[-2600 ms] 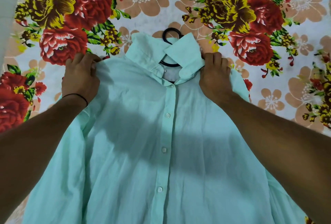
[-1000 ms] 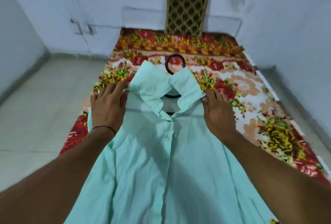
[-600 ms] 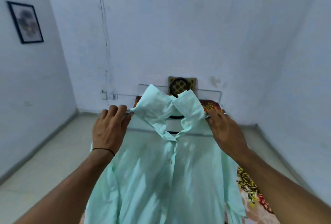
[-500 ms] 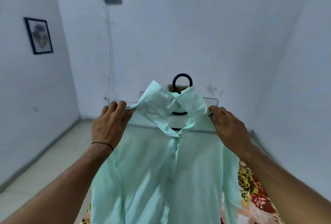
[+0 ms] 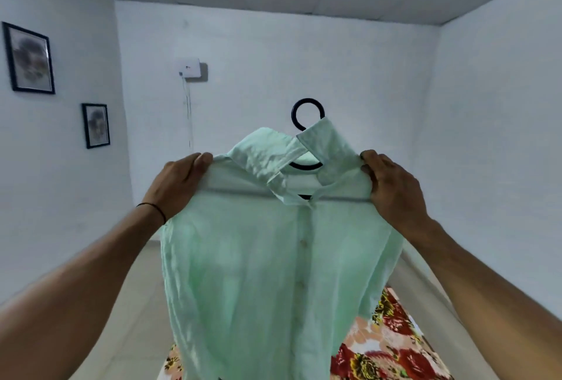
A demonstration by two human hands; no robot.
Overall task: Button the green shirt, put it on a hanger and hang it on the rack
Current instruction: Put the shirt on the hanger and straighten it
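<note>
On the left wall hang a framed picture (image 5: 30, 58) and a smaller frame (image 5: 95, 125); further along is a white wall box (image 5: 190, 67) with a cord running down from it.

The left hand (image 5: 176, 185) has its grip closed over the near shoulder of the green shirt (image 5: 273, 258), fingers curled round the cloth and, most likely, the hanger arm beneath it. The shirt is up in the air between both hands, hanging full length and facing the person. The buttons that show down the front look done up, though the collar lies open and rumpled. The black hanger (image 5: 307, 101) sits inside the shirt, its round hook poking out above the collar. The right hand (image 5: 392, 188) grips the other shoulder in the same way, its grip closed on the cloth.

Low on the right, a corner of the flowered bed (image 5: 389, 346) shows past the hem.

A couple of seconds ago the shirt lay flat on that bed with both hands at its shoulders. It has since been raised clear and the view has swung up to the room. That suggests buttoning and fitting the hanger are done and only the trip to the rack is left. No rack is in view, so the person will probably have to turn to find it.
</note>
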